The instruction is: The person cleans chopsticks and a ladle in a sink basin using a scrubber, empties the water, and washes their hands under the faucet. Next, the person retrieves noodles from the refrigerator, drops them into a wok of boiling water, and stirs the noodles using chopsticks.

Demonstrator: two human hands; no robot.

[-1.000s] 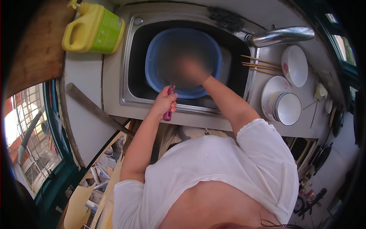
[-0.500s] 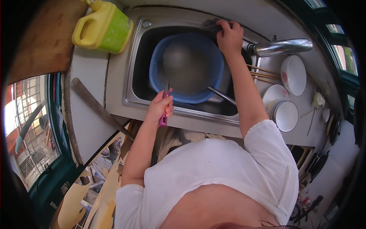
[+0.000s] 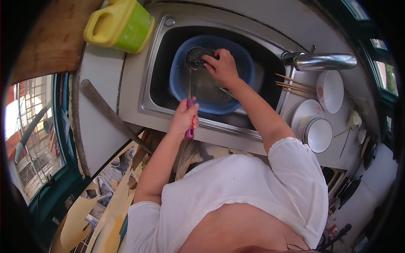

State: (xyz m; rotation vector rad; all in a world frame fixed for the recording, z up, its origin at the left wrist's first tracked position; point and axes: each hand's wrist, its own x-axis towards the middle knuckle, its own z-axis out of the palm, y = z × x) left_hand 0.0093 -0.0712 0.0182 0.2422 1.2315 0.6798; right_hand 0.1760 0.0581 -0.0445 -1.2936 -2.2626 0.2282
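Observation:
My left hand [image 3: 183, 119] is closed around the purple handle of a ladle [image 3: 190, 86]. The ladle's round bowl is over the blue basin [image 3: 174, 80], which holds cloudy water. My right hand [image 3: 223, 68] reaches into the basin area and pinches a dark steel wool scrubber [image 3: 197, 59] against the inside of the ladle's bowl. Another metal utensil [image 3: 228, 92] leans in the basin under my right wrist; its far end is hidden in the water.
The basin stands in a steel sink [image 3: 148, 95] with a faucet [image 3: 325, 61] at the right. Chopsticks [image 3: 295, 84], a white bowl [image 3: 331, 92] and stacked bowls [image 3: 319, 134] lie beyond it. A yellow-green jug [image 3: 133, 31] stands at the left, above a long dark bar [image 3: 109, 114].
My right hand has come from the sink's back edge down to the ladle, bringing the steel wool scrubber. The ladle's bowl, earlier low in the water, now shows clearly.

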